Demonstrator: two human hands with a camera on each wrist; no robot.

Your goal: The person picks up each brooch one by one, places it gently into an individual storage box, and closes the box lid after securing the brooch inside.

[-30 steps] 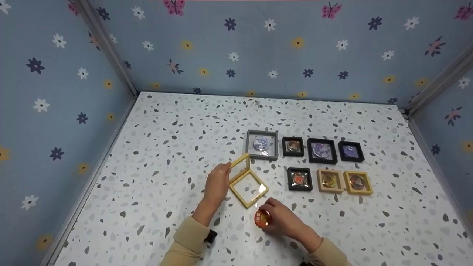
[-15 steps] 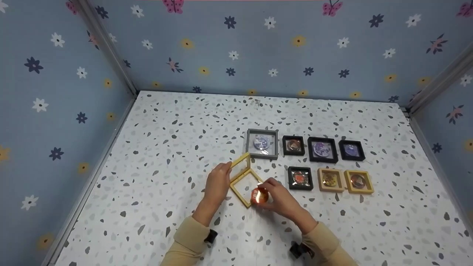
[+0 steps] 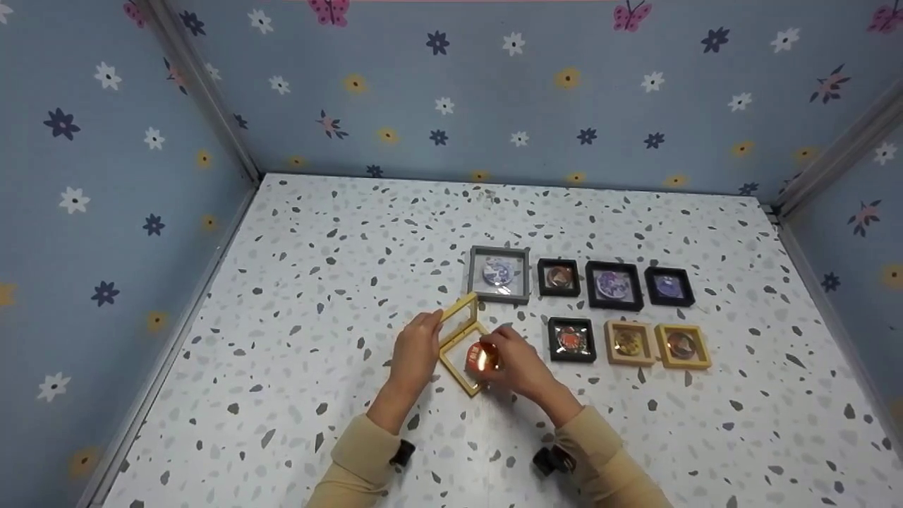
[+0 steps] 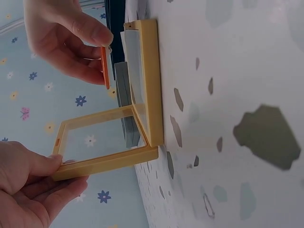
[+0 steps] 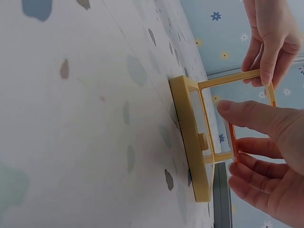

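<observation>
A yellow hinged display frame [image 3: 455,369] with clear film panes lies unfolded on the table, its base flat and its lid [image 4: 104,137] tilted up. My left hand [image 3: 416,349] pinches the lid's edge between thumb and fingers. In my right hand [image 3: 520,363] is a round red badge [image 3: 480,358], held by thumb and fingertips just over the base's clear pane. The left wrist view shows the badge edge-on as a thin orange disc, apart from the pane. Part of the base is hidden behind the right hand in the head view.
Behind the yellow frame stands a grey frame [image 3: 474,275] with a lilac badge inside. Several small framed badges lie in two rows to the right, among them a black frame [image 3: 592,343] and a yellow frame [image 3: 683,365]. Flowered blue walls [image 3: 451,92] border the speckled table [image 3: 317,282].
My right hand has carried the red badge up and leftward from the table in front of the yellow frame to over its base. The left hand and tilted lid have stayed put.
</observation>
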